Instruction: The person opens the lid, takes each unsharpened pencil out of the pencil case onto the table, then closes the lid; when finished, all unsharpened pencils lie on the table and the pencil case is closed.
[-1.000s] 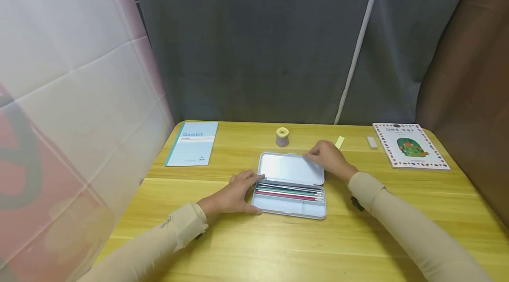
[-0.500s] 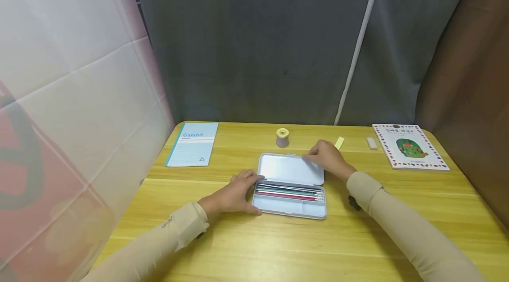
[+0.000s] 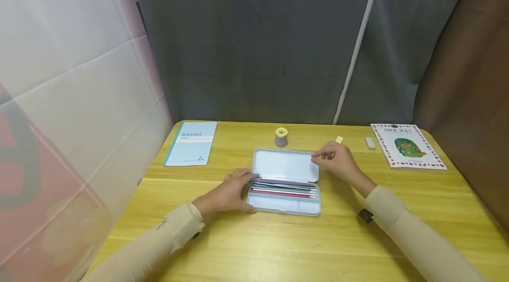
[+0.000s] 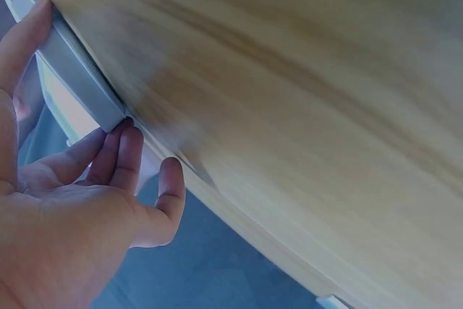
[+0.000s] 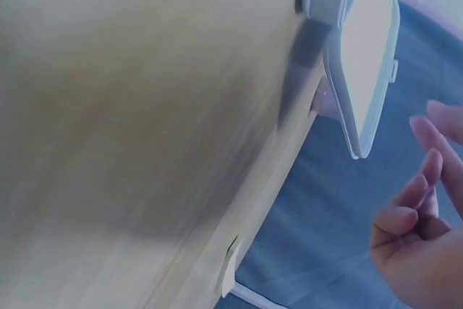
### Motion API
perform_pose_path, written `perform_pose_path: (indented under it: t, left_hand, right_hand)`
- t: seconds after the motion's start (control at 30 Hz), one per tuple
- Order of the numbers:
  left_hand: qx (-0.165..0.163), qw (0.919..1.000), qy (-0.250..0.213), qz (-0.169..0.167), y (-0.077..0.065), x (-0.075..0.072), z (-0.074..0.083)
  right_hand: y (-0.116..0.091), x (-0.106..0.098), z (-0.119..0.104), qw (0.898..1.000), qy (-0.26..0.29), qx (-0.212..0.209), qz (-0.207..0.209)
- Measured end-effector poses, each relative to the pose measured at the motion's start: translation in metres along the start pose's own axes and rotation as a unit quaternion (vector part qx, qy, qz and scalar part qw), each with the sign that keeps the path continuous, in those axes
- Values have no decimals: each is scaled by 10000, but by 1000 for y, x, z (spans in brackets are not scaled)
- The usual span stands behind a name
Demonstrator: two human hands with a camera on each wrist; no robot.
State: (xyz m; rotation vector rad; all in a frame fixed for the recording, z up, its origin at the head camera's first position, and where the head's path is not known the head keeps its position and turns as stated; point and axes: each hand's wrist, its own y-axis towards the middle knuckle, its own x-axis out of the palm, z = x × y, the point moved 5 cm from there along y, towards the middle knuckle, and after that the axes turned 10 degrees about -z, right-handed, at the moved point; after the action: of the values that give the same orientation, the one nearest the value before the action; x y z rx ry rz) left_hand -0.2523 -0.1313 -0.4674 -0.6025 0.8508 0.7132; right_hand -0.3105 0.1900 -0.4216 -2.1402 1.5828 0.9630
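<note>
A pale pencil case (image 3: 270, 203) stands on the table with its lid (image 3: 282, 165) swung back. Several pencils (image 3: 283, 191) lie side by side in its rear compartment. My left hand (image 3: 226, 193) holds the case's left end, thumb at the front edge and fingers around the corner. The left wrist view shows that thumb and the fingertips against the case wall (image 4: 79, 70). My right hand (image 3: 339, 165) is by the lid's right corner, fingers loosely bent. In the right wrist view a gap separates those fingers from the lid (image 5: 365, 48), and they hold nothing.
A spool-shaped item (image 3: 281, 137) with a yellow top stands behind the case. A yellow slip (image 3: 339, 139) lies partly hidden behind my right hand. Farther right are a white eraser (image 3: 370, 143) and a picture-covered book (image 3: 409, 147). A light blue notebook (image 3: 191, 144) lies at left.
My right hand has let go of the lid's right side and drawn back toward the right. The case has shifted slightly left and away, with my left hand still on it.
</note>
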Motion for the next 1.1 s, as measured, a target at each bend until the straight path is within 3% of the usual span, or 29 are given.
perform_pose_path:
  t: [0.2, 0.43, 0.8, 1.1]
  left_hand:
    - [-58, 9999, 61, 90, -2, -6, -3]
    - [-9, 9999, 90, 106, -2, -5, -3]
    - [-66, 9999, 96, 89, -1, -2, -3]
    - [-73, 9998, 136, 106, -1, -1, -3]
  right_hand:
    - [-18, 16, -7, 9957, -287, -242, -851]
    - [-31, 36, -1, 9854, -699, -89, -1548]
    - [-33, 42, -3, 9787, -1223, -39, -1650]
    - [-31, 44, 0, 9796, -1223, 73, -1591]
